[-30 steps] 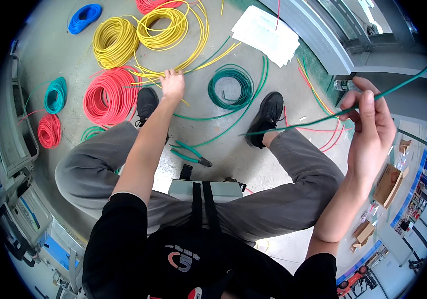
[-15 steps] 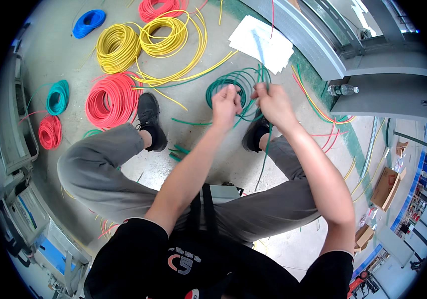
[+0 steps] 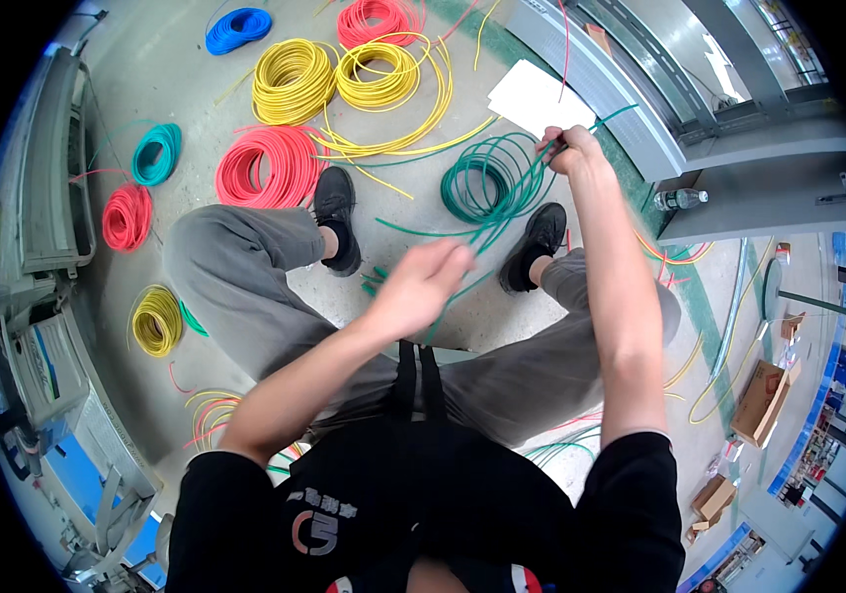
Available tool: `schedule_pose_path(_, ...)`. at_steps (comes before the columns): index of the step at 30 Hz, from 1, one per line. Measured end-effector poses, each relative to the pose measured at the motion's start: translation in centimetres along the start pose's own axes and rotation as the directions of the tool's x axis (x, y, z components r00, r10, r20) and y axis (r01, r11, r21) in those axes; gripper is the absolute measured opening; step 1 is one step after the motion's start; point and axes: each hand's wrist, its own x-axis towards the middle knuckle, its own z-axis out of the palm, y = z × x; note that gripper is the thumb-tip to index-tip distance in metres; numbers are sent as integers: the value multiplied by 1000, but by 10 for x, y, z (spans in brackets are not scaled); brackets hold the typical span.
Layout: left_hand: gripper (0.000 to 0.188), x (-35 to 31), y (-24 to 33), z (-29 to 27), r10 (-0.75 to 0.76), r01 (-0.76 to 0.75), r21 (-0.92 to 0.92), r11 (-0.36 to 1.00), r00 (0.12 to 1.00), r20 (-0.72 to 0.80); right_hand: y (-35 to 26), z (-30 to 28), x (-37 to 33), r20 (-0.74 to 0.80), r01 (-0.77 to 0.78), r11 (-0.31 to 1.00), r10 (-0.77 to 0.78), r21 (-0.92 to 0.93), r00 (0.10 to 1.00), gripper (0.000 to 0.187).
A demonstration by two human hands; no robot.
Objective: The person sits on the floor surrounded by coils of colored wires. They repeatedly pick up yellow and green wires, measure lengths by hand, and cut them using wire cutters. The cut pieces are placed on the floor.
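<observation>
A loose coil of green wire (image 3: 477, 188) lies on the floor in front of my feet, several of its loops fanned out to the right. My right hand (image 3: 573, 150) is raised beyond my right shoe, fingers closed on the green strands gathered there; one end sticks out past it to the upper right. Nearer to me, my left hand (image 3: 425, 279) is slightly blurred, its fingers curled together where green strands run in. Its grip on them is partly hidden. Other green strands trail down past its fingertips.
Yellow coils (image 3: 293, 81), a red coil (image 3: 235, 168), a teal coil (image 3: 156, 154) and a blue coil (image 3: 237, 30) lie on the floor. White sheets (image 3: 532, 97) sit beside a grey metal cabinet (image 3: 769, 188), where a plastic bottle (image 3: 680, 200) rests. A cardboard box (image 3: 761, 400) stands right.
My hands have parted: the right moved up and away with the green strands, the left came back towards me. The green loops now spread between them. The view has shifted slightly.
</observation>
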Motion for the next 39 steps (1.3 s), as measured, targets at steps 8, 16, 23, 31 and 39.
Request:
schedule_pose_path(8,28,-170,86,-84,-552,555,-458,695,819,155,15,-2,34,80,2,964,-24,267,996,16)
schedule_pose_path(16,29,-214,52,-61,-682,765,-587,265,579,447,43,-9,41,175,178,983,-182,38,968,15)
schedule_pose_path(23,23,-131,35,-59,-396,383,-339,859,918,33,35,-39,-34,387,-180,982,144,58,911,39)
schedule_pose_path(31,22,-117,-44,5,-313,341,-436,833,940,138,68,-117,-83,521,-403,772,110,491,846,40)
schedule_pose_path(39,35,-139,-33,21,-431,557,-459,692,829,357,95,-131,-25,150,-69,950,24,303,988,29)
